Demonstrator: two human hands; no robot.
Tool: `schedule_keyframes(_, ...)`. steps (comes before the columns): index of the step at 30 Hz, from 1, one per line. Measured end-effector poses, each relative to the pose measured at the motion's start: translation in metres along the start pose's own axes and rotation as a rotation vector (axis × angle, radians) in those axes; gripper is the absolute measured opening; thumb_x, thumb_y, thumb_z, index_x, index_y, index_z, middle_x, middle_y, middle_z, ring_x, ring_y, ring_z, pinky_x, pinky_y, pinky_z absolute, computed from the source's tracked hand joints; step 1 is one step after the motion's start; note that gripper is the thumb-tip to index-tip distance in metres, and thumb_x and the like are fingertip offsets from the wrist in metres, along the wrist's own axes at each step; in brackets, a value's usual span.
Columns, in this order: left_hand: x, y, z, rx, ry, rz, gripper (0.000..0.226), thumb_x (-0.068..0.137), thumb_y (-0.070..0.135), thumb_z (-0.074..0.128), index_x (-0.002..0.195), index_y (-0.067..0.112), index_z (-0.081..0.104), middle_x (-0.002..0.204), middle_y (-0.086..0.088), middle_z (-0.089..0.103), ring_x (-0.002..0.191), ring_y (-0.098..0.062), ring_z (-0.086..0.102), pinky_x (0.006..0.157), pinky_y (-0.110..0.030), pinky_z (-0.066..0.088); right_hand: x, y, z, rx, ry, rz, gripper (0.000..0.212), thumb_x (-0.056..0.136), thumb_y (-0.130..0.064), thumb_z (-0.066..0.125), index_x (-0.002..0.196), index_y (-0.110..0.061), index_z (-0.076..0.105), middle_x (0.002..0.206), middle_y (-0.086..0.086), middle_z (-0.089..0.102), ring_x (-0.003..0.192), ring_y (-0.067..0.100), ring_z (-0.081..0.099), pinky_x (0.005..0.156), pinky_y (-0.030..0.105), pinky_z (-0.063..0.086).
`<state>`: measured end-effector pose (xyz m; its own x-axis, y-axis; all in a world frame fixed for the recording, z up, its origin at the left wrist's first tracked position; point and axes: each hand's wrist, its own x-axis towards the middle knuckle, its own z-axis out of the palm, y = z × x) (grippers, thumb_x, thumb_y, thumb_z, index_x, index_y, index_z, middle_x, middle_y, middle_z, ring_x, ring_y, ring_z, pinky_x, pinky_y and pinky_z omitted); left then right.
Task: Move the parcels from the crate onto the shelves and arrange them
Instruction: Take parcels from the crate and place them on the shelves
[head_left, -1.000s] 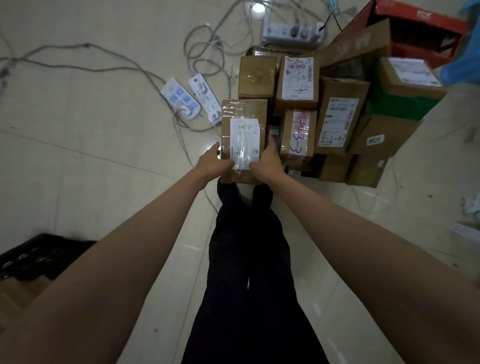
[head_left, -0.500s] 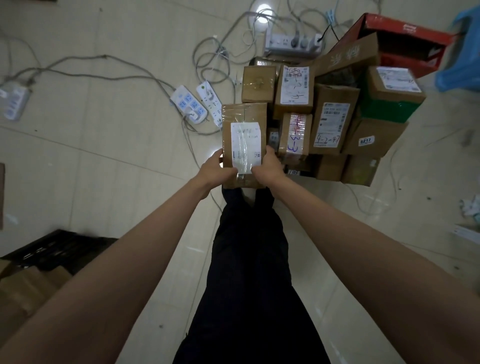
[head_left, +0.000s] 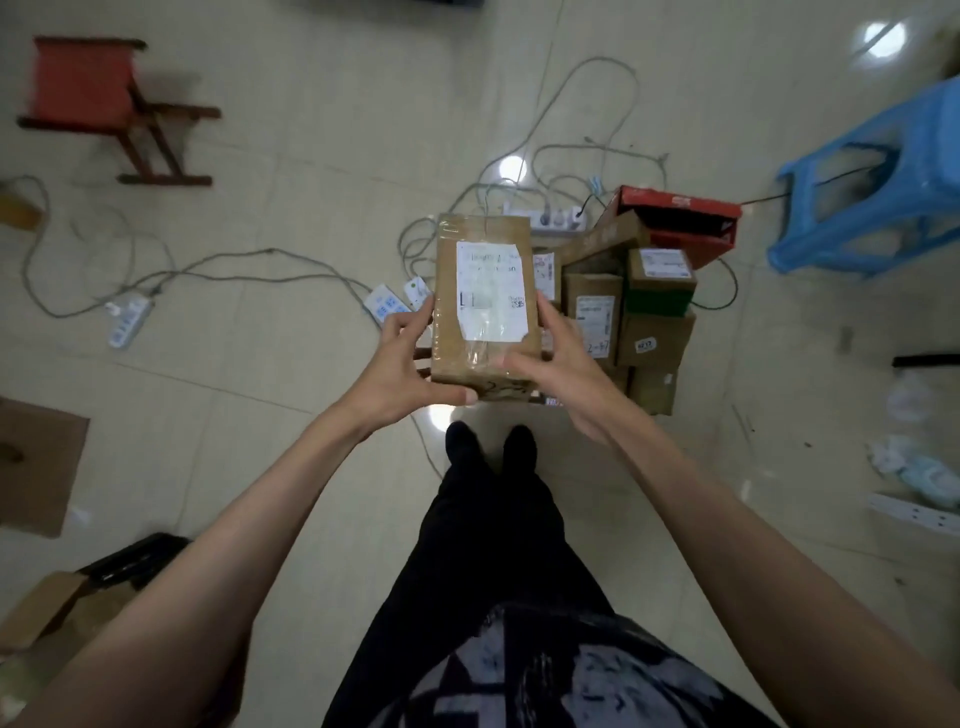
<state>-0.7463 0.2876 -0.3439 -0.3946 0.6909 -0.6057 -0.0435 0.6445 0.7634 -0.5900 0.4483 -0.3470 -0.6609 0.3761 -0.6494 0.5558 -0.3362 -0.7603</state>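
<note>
Both hands hold one brown parcel (head_left: 483, 306) up in the air over the floor (head_left: 291, 395), above the person's dark shoes (head_left: 491, 447). The left hand (head_left: 402, 371) grips the parcel's left edge and near corner, thumb across the near face and fingers curled behind; the right hand (head_left: 558, 364) clasps the right edge, thumb lying on the taped top face and fingers round the side. The parcel is tilted so its top faces the camera, with a white shipping label (head_left: 491, 291) under clear tape. Just behind and to the right of it on the floor stands a stack of cardboard parcels (head_left: 644, 322), one with a green band, and behind that a red open box (head_left: 680, 218). White power strips (head_left: 387, 304) and grey cables (head_left: 234, 260) trail over the floor to the left. A red stool (head_left: 98, 98) sits toward the far left corner, a blue plastic stool (head_left: 893, 171) toward the far right. A black crate (head_left: 137, 564) lies at the near left edge, partly cut off beside a cardboard flap.
</note>
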Motion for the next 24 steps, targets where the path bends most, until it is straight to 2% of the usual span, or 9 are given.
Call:
schedule_keyframes(2,-0.01,0.029,-0.001,0.04,0.014,0.08,0.117,0.062,0.018,0.093,0.151,0.045,0.022,0.134,0.007,0.03,0.121,-0.013,0.05,0.094,-0.024,0.053,-0.023,-0.017,-0.016,-0.07,-0.078,-0.081,0.121,0.07,-0.031,0.09,0.156,-0.048,0.007,0.149,-0.016,0.017,0.134,0.007,0.035,0.108,0.029,0.039)
schedule_keyframes(5,-0.02,0.067,0.001,0.072,0.033,0.172,0.109,0.065,0.012,0.09,0.149,0.046,0.029,0.134,0.009,0.037,0.111,-0.011,0.056,0.079,-0.016,0.054,-0.052,-0.034,-0.036,-0.216,-0.051,-0.202,0.13,0.065,-0.032,0.093,0.157,-0.046,0.002,0.149,-0.02,0.016,0.139,0.012,0.035,0.117,0.043,0.036)
schedule_keyframes(8,-0.029,0.1,0.007,0.125,0.026,0.265,0.107,0.063,0.016,0.092,0.147,0.046,0.033,0.132,0.009,0.043,0.105,-0.011,0.059,0.079,-0.019,0.055,-0.079,-0.049,-0.053,-0.254,0.089,-0.308,0.12,0.072,-0.022,0.089,0.159,-0.038,0.008,0.15,-0.011,0.023,0.139,0.016,0.036,0.115,0.045,0.037)
schedule_keyframes(11,-0.031,0.13,0.014,0.17,-0.01,0.352,0.106,0.06,0.021,0.093,0.147,0.043,0.037,0.13,0.008,0.046,0.103,-0.013,0.061,0.08,-0.026,0.058,-0.104,-0.058,-0.068,-0.244,0.196,-0.384,0.114,0.073,-0.024,0.088,0.159,-0.036,0.013,0.147,-0.006,0.031,0.135,0.011,0.039,0.114,0.042,0.04)
schedule_keyframes(15,-0.027,0.17,0.025,0.279,-0.107,0.441,0.106,0.051,0.052,0.091,0.144,0.043,0.042,0.126,0.019,0.05,0.093,-0.003,0.064,0.081,-0.027,0.057,-0.136,-0.062,-0.088,-0.202,0.319,-0.409,0.107,0.072,-0.036,0.087,0.156,-0.041,0.021,0.14,-0.014,0.04,0.132,0.014,0.047,0.105,0.047,0.049)
schedule_keyframes(18,-0.027,0.208,0.039,0.329,-0.213,0.52,0.093,0.064,0.038,0.088,0.145,0.035,0.044,0.121,0.015,0.053,0.084,0.003,0.063,0.074,-0.014,0.053,-0.164,-0.067,-0.098,-0.162,0.439,-0.418,0.097,0.075,-0.036,0.086,0.154,-0.039,0.03,0.136,-0.014,0.052,0.117,0.011,0.058,0.095,0.034,0.056)
schedule_keyframes(20,-0.026,0.23,0.047,0.376,-0.288,0.579,0.083,0.069,0.035,0.085,0.143,0.035,0.047,0.117,0.021,0.058,0.08,-0.001,0.066,0.072,-0.013,0.051,-0.182,-0.07,-0.1,-0.126,0.516,-0.423,0.085,0.081,-0.03,0.082,0.152,-0.035,0.036,0.129,-0.018,0.058,0.108,0.006,0.063,0.085,0.022,0.057)
schedule_keyframes(22,-0.026,0.247,0.056,0.426,-0.357,0.619,0.081,0.07,0.049,0.079,0.143,0.038,0.046,0.117,0.021,0.063,0.081,-0.007,0.068,0.076,-0.019,0.053,-0.198,-0.069,-0.1,-0.072,0.601,-0.398,0.077,0.085,-0.032,0.078,0.151,-0.031,0.038,0.129,-0.011,0.062,0.107,0.009,0.065,0.084,0.025,0.059)
schedule_keyframes(24,-0.022,0.26,0.067,0.491,-0.411,0.644,0.084,0.075,0.057,0.071,0.148,0.04,0.035,0.119,0.018,0.064,0.086,-0.003,0.068,0.084,-0.025,0.054,-0.211,-0.069,-0.096,-0.018,0.716,-0.338,0.073,0.088,-0.039,0.072,0.151,-0.027,0.036,0.131,-0.002,0.061,0.11,0.016,0.065,0.088,0.037,0.06)
